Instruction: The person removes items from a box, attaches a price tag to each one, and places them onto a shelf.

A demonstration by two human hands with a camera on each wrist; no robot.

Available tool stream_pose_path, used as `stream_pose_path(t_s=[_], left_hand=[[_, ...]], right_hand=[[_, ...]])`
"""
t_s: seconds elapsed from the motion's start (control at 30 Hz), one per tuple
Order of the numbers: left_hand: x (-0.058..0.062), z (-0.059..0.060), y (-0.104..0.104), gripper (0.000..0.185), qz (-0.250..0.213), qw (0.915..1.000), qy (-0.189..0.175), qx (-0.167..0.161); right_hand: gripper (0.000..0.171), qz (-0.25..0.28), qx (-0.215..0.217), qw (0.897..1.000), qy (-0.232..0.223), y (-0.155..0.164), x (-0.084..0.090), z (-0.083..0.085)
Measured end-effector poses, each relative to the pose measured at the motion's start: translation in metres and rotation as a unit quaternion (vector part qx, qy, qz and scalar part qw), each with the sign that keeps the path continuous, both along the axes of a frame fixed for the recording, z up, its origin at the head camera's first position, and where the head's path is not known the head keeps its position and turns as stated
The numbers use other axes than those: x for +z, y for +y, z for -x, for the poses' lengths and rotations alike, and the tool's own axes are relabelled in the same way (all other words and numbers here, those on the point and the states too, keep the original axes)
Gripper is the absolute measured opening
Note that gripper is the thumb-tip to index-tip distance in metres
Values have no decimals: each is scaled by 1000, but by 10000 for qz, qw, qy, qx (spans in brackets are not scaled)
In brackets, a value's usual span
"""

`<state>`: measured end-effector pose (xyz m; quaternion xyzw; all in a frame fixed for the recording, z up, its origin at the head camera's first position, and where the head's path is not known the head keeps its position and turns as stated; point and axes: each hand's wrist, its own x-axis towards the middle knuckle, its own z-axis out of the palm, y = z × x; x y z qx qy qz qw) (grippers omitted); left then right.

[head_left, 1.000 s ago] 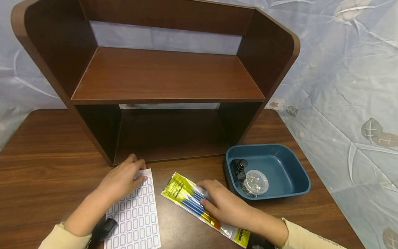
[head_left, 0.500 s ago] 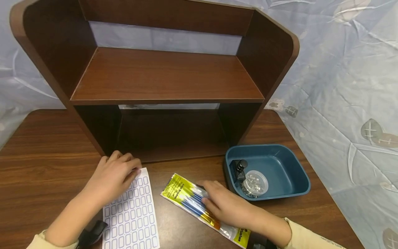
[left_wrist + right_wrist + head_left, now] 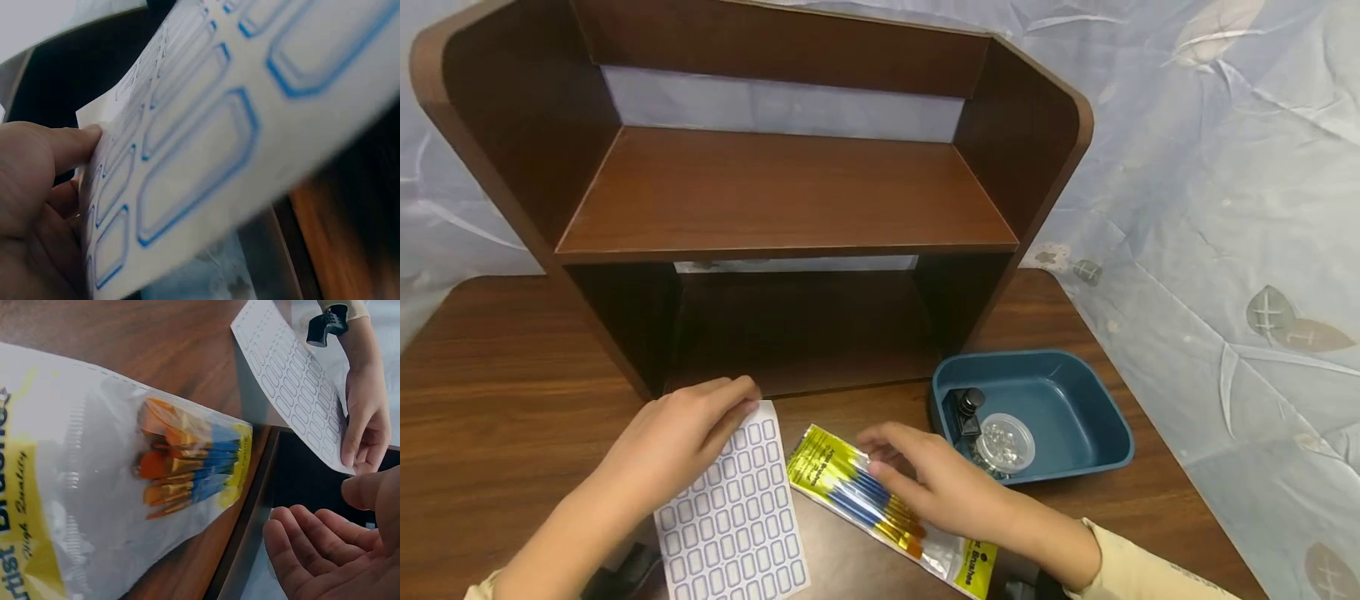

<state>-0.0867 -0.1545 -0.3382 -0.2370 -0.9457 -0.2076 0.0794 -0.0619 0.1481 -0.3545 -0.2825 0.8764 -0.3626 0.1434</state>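
My left hand (image 3: 673, 446) pinches the top edge of a white sheet of blank labels (image 3: 737, 517) with blue-outlined boxes. The left wrist view has the thumb on the printed face of the label sheet (image 3: 187, 162) and fingers behind it; the sheet is raised and bent. Just over a clear and yellow packet of artist brushes (image 3: 823, 467) hovers my right hand (image 3: 943, 483). In the right wrist view, its fingers (image 3: 300, 544) are loosely bent with nothing between them, apart from the brush packet (image 3: 56, 469), which lies on the table.
A dark brown two-tier shelf (image 3: 790, 196) stands behind both hands. On the right is a blue plastic bin (image 3: 1067, 417) holding a small black bottle (image 3: 964, 412) and a clear round tub (image 3: 1006, 443) of small shiny pieces. Patterned cloth (image 3: 1217, 250) hangs behind.
My left hand shifted left with the label sheet, then back right, and the sheet is now lifted. My right hand has come off the brush packet. The head view has shifted slightly.
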Motion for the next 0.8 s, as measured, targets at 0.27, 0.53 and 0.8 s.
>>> stream_pose_path(t_s=[0.27, 0.53, 0.8], left_hand=[[10, -1, 29, 12, -547, 9963, 123, -647], [17, -4, 47, 14, -1158, 9846, 64, -1305], [19, -7, 55, 17, -1751, 9697, -60, -1702]], right_hand=[[27, 746, -173, 9968, -221, -6, 5, 3], [16, 1623, -226, 9859, -332, -16, 11, 6], [10, 1831, -228, 9826, -219, -15, 12, 5]])
